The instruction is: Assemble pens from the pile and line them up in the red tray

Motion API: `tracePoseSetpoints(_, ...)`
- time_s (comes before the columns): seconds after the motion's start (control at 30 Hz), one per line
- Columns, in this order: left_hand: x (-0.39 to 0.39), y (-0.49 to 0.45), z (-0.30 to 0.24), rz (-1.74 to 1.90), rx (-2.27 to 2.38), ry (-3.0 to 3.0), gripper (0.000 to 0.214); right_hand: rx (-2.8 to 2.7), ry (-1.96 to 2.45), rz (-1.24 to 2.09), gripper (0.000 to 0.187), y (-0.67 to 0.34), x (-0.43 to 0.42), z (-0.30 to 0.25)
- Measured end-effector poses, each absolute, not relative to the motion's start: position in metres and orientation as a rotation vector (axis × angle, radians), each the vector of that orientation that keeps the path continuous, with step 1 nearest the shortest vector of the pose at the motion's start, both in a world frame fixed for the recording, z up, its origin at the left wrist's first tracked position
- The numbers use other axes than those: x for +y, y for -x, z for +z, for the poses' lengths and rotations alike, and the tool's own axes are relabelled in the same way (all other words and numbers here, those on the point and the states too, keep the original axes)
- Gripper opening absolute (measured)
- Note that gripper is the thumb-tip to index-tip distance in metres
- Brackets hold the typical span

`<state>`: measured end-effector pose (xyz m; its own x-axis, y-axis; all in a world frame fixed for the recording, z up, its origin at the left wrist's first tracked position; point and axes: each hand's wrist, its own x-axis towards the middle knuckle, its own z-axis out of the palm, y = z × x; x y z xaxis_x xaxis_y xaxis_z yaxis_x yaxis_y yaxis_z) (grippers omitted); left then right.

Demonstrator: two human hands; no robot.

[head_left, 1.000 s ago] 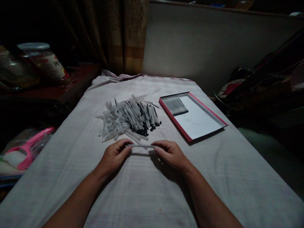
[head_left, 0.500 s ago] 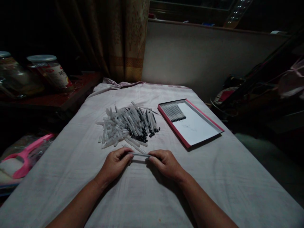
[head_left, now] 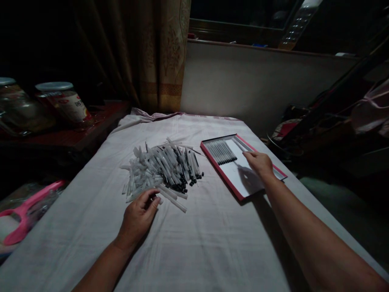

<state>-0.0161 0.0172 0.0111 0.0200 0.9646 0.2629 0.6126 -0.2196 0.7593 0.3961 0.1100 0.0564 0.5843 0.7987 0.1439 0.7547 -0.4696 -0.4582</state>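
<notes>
A heap of clear pens and loose caps (head_left: 162, 168) lies on the cloth-covered table (head_left: 197, 243). My left hand (head_left: 139, 215) rests at the heap's near edge with its fingers loosely curled and apart; thumb and fingertips touch the nearest pens, and nothing is gripped. My right hand (head_left: 259, 163) reaches out over the shallow red-edged box (head_left: 223, 178), its fingers pinched on a thin clear pen (head_left: 240, 146) held just right of the row of pens (head_left: 221, 152) lying in the box's far end.
A low dark wooden shelf at the left carries jars (head_left: 62, 101). A pink plastic tool (head_left: 27, 202) lies at the left edge. A curtain (head_left: 164, 56) and a pale wall stand behind the table. Dark clutter and bags (head_left: 334, 121) fill the right side.
Both hands held one pen between them near the table's front. My right hand has since carried the pen out over the box, and my left hand has let go and moved to the heap.
</notes>
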Motion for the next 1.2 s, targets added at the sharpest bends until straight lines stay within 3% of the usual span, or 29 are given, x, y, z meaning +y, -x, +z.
tracePoseSetpoints(0.43,0.021,0.016,0.003,1.019,1.643,-1.897,0.026,-1.333,2.592,0.059,0.038,-0.413,0.19,0.02)
tracePoseSetpoints(1.2,0.021,0.013,0.008,1.006,1.616,-1.879,0.028,-1.52,2.528,0.137,0.039,-0.413,0.159,0.031)
